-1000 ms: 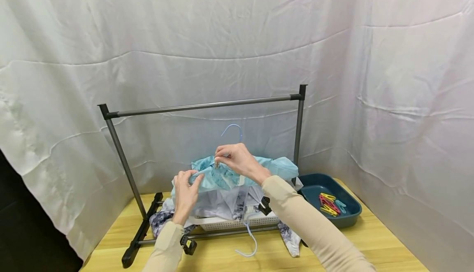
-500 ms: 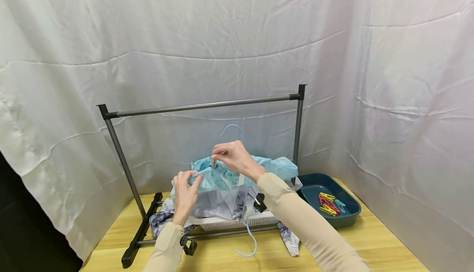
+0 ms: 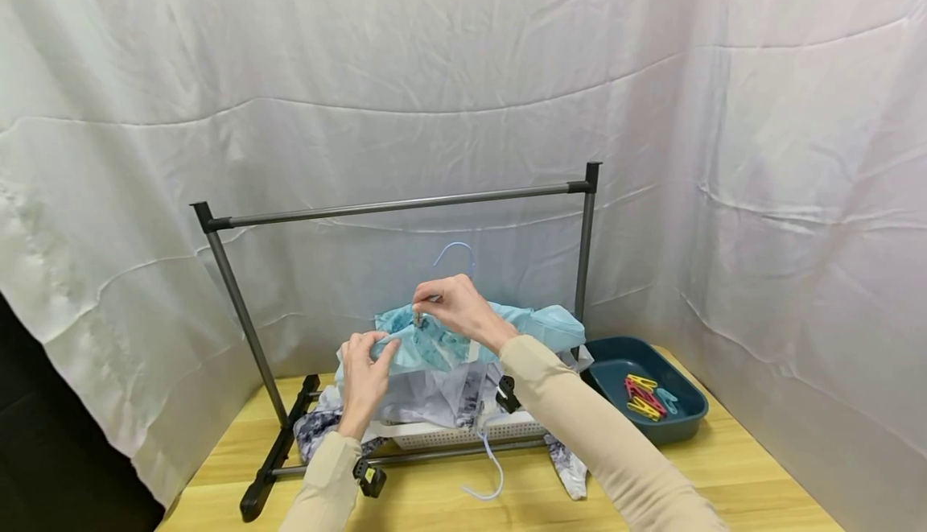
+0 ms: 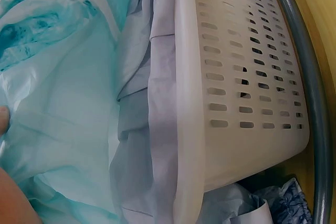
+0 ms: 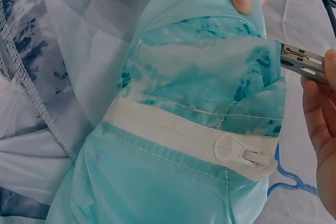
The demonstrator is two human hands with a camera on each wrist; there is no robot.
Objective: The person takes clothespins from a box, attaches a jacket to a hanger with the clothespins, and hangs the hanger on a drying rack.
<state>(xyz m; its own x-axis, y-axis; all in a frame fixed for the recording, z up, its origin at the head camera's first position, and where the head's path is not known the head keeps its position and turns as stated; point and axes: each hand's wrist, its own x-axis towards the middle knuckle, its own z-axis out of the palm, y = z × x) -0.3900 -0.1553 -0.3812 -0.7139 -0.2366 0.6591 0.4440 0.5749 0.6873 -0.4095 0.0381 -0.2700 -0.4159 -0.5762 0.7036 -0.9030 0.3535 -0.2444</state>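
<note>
A turquoise jacket [image 3: 434,347] with a white zipper [image 5: 184,137] lies bunched over the white basket [image 3: 463,435]. My left hand [image 3: 364,379] pinches the jacket's left part between thumb and fingers; a fingertip [image 4: 3,120] shows at the edge of the left wrist view. My right hand [image 3: 463,307] pinches a small metal clothespin [image 5: 304,61] by its tail end. The clothespin's front end meets the edge of the jacket's patterned lining; whether it bites the cloth I cannot tell. A light blue hanger [image 3: 455,245] rises behind the jacket, its lower part hidden.
A metal clothes rack [image 3: 405,207] stands around the basket. Grey and dark-patterned clothing [image 3: 442,395] spills from the basket. Another blue hanger hook [image 3: 495,480] hangs over the front. To the right, a dark teal tray [image 3: 681,432] holds several yellow, red and blue clothespins [image 3: 644,397].
My right hand has shifted slightly left and up with the clothespin, closer to the jacket's lining edge. My left hand has stayed in place on the jacket.
</note>
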